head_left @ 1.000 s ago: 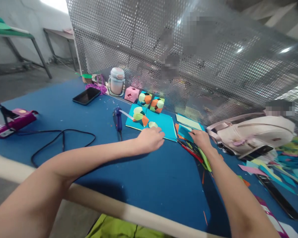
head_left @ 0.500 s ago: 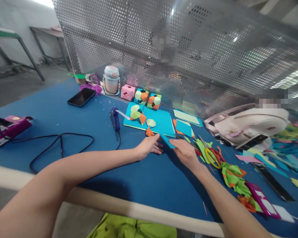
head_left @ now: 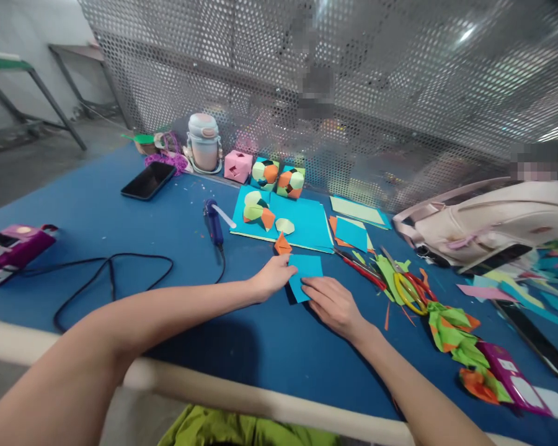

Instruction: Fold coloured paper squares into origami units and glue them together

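Note:
A small blue square of paper point(head_left: 307, 266) lies between my hands just above the blue tabletop, its face turned up. My left hand point(head_left: 274, 277) pinches its left edge, thumb on top and the other fingers mostly hidden. At the lower right corner my right hand point(head_left: 333, 302) has its fingers closed on the paper. Right behind the sheet sits a folded orange paper piece point(head_left: 283, 244). Beyond that, a pale cut octagon point(head_left: 285, 226) and a joined paper shape in green, cream and orange point(head_left: 259, 212) rest on larger blue sheets point(head_left: 309, 214).
Left of the sheets stands a purple glue gun point(head_left: 214, 224) with a black cord. Red-handled scissors point(head_left: 363, 269) and yellow-handled scissors point(head_left: 409, 294) lie to the right among green scraps. Finished paper cubes point(head_left: 291, 181) and a bottle point(head_left: 203, 144) line the mesh panel; a bag point(head_left: 488, 217) sits right.
The blue paper, seen nearly edge-on before, has turned flat and come nearer to me. My right hand has moved down toward me with it, and the view has shifted slightly.

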A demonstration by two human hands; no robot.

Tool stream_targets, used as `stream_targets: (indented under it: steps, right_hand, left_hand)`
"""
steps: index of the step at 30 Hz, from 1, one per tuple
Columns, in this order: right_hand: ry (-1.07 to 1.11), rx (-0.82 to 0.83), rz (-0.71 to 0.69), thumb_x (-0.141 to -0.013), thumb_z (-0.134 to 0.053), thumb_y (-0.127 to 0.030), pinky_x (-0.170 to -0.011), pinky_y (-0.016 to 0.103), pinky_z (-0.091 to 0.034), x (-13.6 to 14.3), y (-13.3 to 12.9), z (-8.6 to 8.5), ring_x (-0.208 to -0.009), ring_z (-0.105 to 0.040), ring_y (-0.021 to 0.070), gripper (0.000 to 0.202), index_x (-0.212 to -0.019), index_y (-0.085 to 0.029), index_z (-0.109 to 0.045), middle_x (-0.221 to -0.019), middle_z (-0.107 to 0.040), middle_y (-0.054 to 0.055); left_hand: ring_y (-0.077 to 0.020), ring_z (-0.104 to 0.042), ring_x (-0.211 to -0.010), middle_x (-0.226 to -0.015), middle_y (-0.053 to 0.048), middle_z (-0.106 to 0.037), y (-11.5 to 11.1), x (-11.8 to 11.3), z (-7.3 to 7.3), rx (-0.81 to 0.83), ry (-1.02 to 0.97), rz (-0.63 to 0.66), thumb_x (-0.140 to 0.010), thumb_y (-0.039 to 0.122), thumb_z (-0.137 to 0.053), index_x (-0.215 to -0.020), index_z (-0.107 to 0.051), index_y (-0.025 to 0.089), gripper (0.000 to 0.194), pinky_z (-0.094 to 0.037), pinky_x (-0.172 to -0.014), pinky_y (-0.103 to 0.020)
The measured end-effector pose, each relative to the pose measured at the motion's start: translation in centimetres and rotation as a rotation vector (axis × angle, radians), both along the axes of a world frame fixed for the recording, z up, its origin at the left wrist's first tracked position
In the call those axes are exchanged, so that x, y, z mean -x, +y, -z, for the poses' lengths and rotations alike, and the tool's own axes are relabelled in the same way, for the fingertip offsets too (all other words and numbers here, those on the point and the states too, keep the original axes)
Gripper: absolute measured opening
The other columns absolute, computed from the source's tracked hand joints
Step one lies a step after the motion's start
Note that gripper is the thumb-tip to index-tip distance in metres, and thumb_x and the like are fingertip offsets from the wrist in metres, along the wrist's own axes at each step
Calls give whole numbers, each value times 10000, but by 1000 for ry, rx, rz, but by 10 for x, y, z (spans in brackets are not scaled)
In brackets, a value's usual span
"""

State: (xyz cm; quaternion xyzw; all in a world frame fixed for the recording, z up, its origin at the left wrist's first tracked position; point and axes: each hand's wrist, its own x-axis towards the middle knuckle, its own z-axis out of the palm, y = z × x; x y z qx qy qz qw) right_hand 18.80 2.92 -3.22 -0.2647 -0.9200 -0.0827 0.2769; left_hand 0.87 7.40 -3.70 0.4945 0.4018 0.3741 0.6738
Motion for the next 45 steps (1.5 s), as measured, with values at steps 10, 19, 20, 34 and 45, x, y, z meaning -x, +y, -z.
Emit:
stream_targets:
  steps: [10,19,20,34,45]
  right_hand:
    - [43,83,-49,-825,-545,-89,-803,399,-515,-16,-3,-7,-963,-625,217,285,-1097,-168,-575,-1034,-678,131]
    - [267,319,13,-865,-521,-200,-834,404,-491,-18,-4,-6,-938,-634,208,212,-1049,-214,-625,-1005,-696,84]
    - [320,350,49,-875,-504,-231,-849,413,-484,-18,-4,-7,-963,-625,216,215,-1052,-220,-625,-1025,-688,85]
    - [552,525,481,-815,-575,-275,-600,289,-486,-17,-3,-8,-637,-587,160,88,-748,-225,-603,-694,-618,6]
    - [303,532,-22,-817,-485,-35,-859,398,-539,-22,-11,0,-1092,-578,235,348,-1101,-214,-574,-1139,-633,111]
  left_hand:
    - [-60,-341,-455,-502,90,-368,-7,2,-21,-29,160,17,-666,56,-483,-1164,-518,114,503,-265,-443,-180]
    - [-61,-236,-411,-439,94,-257,-7,5,-21,-70,272,82,-665,71,-440,-1031,-613,145,412,-169,-408,-198]
    - [-59,-225,-410,-440,95,-244,-7,6,-22,-78,288,86,-669,75,-441,-1038,-613,144,413,-163,-406,-196]
    - [-95,-532,-659,-900,-26,-637,-19,10,-27,-443,600,107,-809,158,-451,-1131,-540,175,334,-447,-651,-216]
    - [-105,-618,-767,-857,-27,-655,-2,16,-22,-465,620,9,-807,115,-481,-1031,-587,151,250,-497,-703,-203]
